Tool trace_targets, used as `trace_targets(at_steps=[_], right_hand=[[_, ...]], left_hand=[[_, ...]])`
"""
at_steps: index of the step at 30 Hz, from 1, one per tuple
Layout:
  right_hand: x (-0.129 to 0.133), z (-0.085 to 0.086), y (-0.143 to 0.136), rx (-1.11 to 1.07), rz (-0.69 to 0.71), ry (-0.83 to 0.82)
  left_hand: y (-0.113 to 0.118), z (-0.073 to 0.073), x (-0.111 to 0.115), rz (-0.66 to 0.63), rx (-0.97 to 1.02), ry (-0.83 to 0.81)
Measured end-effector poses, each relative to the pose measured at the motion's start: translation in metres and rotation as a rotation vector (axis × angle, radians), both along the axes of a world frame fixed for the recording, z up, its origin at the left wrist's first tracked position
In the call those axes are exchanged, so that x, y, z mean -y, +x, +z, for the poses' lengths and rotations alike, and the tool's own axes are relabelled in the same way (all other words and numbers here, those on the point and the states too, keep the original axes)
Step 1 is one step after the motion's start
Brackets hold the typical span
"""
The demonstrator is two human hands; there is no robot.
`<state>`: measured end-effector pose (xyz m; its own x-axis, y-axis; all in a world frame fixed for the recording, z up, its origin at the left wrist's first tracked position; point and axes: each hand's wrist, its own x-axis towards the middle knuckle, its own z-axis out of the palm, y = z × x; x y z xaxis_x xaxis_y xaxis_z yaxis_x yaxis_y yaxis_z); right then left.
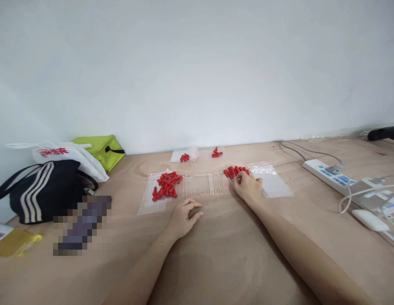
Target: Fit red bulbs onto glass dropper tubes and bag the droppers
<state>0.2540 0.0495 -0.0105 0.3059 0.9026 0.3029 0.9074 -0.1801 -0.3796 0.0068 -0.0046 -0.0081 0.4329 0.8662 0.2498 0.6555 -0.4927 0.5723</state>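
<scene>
My right hand [247, 186] reaches to a row of red rubber-looking caps [235, 170] at the right, its fingertips closed at the near side of the row. Whatever sits between those fingertips is hidden. My left hand [184, 218] rests on the table with fingers apart, holding nothing. Just beyond it lies a row of thin clear tubes [203, 185], side by side. A loose heap of red caps [166, 186] covers part of a clear zip bag [146, 206] left of the tubes. Another clear zip bag [274, 182] lies flat beside my right hand.
Farther back are small clear bags [177, 156] with a few red pieces [217, 152]. A power strip [328, 174] with cables and a white mouse-shaped object [370, 220] lie right. At left are a black striped bag [47, 190], a green bag [100, 148] and a blurred-out item [84, 224].
</scene>
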Motion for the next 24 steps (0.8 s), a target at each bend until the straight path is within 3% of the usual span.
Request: trace_targets(at_steps=[8,14,16,21,24], right_hand=[[0.001,0.003,-0.012,0.043,0.062,-0.010],[-0.008,0.013,-0.038,0.085,0.043,-0.237],[-0.012,0.016,-0.043,0.107,0.013,-0.289],[-0.017,0.018,-0.046,0.145,0.019,-0.311],[-0.018,0.018,-0.047,0.158,0.041,-0.303]], left_hand=[[0.001,0.002,0.001,-0.003,-0.008,0.009],[0.003,0.001,0.003,0.009,-0.032,0.076],[0.001,0.001,0.002,0.119,-0.077,0.182],[-0.019,0.004,-0.011,0.592,-0.278,0.466],[-0.031,0.005,-0.017,0.692,-0.392,0.480]])
